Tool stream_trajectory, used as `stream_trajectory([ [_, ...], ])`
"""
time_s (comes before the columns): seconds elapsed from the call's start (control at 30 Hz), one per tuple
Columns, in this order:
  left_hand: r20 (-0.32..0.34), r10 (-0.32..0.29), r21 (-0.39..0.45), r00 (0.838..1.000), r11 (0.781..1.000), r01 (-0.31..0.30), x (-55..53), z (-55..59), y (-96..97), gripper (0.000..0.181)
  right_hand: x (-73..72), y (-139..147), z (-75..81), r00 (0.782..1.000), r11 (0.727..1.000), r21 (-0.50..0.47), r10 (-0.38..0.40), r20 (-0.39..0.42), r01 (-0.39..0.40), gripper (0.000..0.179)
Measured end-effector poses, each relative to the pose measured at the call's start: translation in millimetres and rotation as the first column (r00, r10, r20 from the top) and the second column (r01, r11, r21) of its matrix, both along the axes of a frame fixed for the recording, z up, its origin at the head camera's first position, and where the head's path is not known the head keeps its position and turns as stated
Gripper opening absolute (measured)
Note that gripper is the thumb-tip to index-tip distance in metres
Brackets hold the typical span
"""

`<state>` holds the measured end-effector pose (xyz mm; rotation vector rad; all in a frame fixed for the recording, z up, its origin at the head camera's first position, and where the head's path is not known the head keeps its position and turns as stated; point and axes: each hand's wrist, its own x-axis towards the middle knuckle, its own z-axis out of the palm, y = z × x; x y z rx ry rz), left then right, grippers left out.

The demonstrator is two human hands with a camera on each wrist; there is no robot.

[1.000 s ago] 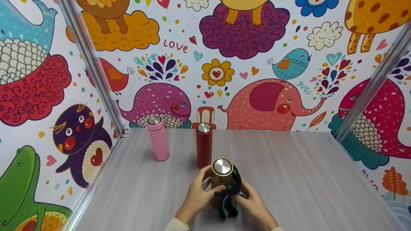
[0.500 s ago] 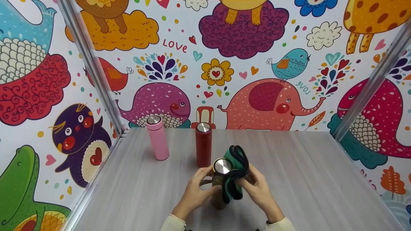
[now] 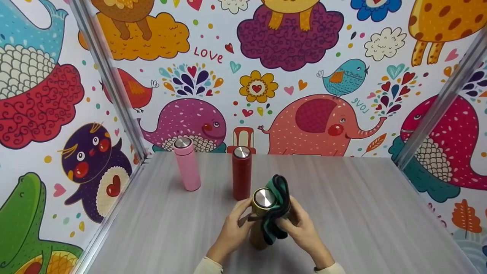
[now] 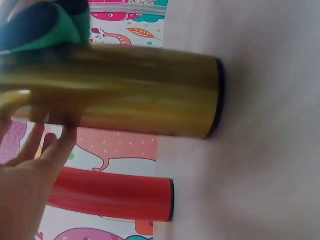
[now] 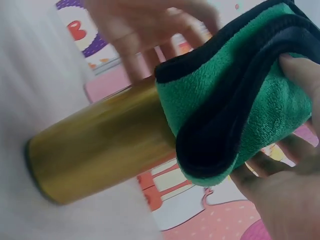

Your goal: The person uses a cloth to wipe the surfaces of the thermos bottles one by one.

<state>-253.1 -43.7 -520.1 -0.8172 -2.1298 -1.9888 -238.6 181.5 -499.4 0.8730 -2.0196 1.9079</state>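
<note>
A gold thermos bottle (image 3: pixel 259 240) with a shiny steel lid stands upright at the front middle of the table. My left hand (image 3: pixel 233 229) grips it from the left, fingers along its upper side. On the opposite side my right hand (image 3: pixel 305 230) pinches a folded green cloth (image 5: pixel 210 95) with dark edging, thumb on top and fingers beneath. The cloth lies against the bottle's upper right side and covers part of it. In the left wrist view the bottle's dark base and lower body (image 4: pixel 145 95) show uncovered.
A red thermos bottle (image 3: pixel 242 177) stands just behind the gold one. Farther left is a pink thermos bottle (image 3: pixel 188 171). The grey wood-grain table (image 3: pixel 342 198) is bordered by cartoon-printed walls with metal corner posts (image 3: pixel 110 80).
The cloth, low in front of the bottle a second ago, rose beside the lid with my right hand, then shifted slightly left. The bottle and my left hand stay nearly in place.
</note>
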Motion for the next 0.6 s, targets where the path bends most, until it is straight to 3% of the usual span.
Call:
stream_trajectory([
  [0.27, 0.072, 0.078, -0.001, 0.994, 0.997, -0.078, 1.9, 2.2, 10.2, 0.068, 1.0, -2.2, -40.7, 0.983, 1.000, -0.004, 0.009, 0.182, -0.008, 0.065],
  [0.47, 0.081, 0.103, -0.024, 0.991, 0.995, -0.101, 0.6, 1.3, 8.3, 0.071, -1.8, 0.1, -70.6, 0.935, 0.997, -0.010, 0.074, 0.348, -0.075, 0.071],
  [0.6, 0.076, 0.119, -0.031, 0.990, 0.993, -0.117, 0.4, 0.8, 8.3, 0.071, -1.0, 3.1, -80.7, 0.905, 0.997, 0.028, 0.051, 0.423, -0.069, 0.071],
])
